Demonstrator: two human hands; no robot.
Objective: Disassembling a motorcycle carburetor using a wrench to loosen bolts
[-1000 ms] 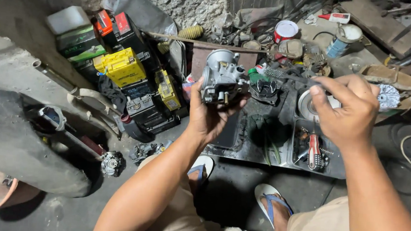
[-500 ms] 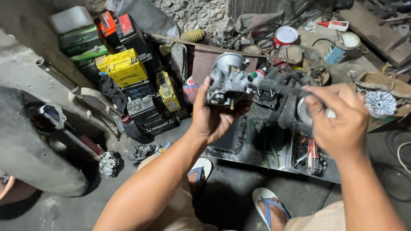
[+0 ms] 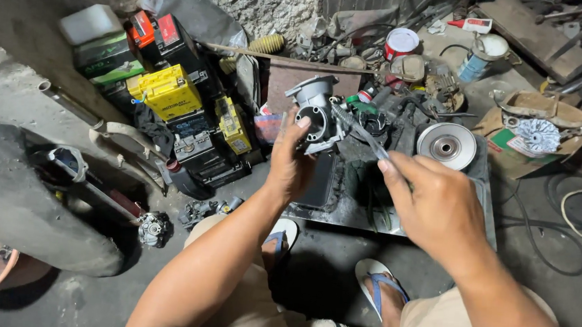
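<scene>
My left hand (image 3: 292,162) grips a grey metal carburettor (image 3: 316,112) and holds it up over the dark metal tray (image 3: 483,216), its round bore facing me. My right hand (image 3: 431,204) pinches a thin clear strip or tube (image 3: 359,130) between thumb and fingers, and its far end lies against the carburettor's body. Under my hands the tray holds greasy engine parts. A round silver pulley disc (image 3: 446,145) lies on the tray just beyond my right hand.
Stacked yellow, black and red batteries (image 3: 167,92) stand at the left. A small carburettor part (image 3: 153,229) lies on the floor. Cans (image 3: 401,42), a cardboard box with a fan wheel (image 3: 536,135) and a cable (image 3: 571,201) lie at the back and right. My sandalled feet (image 3: 381,287) rest below the tray.
My right hand has drawn back from the pulley disc toward me, now holding the thin strip up to the carburettor. The left hand has turned the carburettor slightly.
</scene>
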